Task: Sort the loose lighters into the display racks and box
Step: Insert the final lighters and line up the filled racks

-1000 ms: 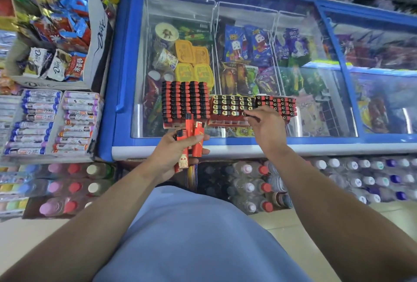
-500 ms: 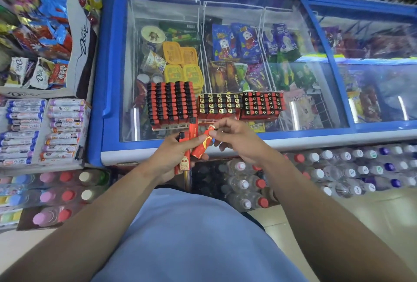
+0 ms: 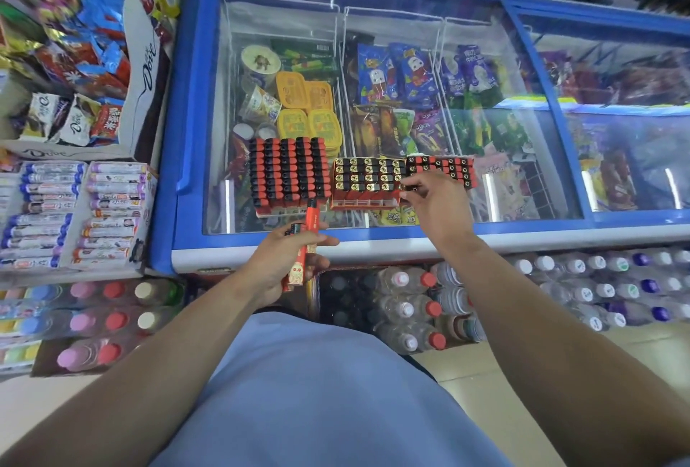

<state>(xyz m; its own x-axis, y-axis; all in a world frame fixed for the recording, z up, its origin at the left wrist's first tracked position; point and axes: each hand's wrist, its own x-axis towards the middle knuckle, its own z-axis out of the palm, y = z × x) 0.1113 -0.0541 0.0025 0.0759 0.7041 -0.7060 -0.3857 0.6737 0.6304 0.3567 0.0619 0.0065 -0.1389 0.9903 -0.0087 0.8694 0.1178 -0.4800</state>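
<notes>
Two hands worked: left hand (image 3: 278,261) gripped red lighters (image 3: 303,259) near freezer lid (image 3: 373,238); right hand (image 3: 435,205) pinched lighter (image 3: 409,188) at middle rack (image 3: 367,182).

Left hand (image 3: 285,261) near the freezer's front edge (image 3: 373,248), fingers curled around lighters (image 3: 304,253); right hand (image 3: 435,205) extended beyond that edge, fingertips pinching one lighter (image 3: 409,188).

Left hand (image 3: 278,261) gripped red lighters (image 3: 303,259); right hand (image 3: 433,201) pinched one lighter (image 3: 410,188) just right of the middle rack (image 3: 367,182).
</notes>
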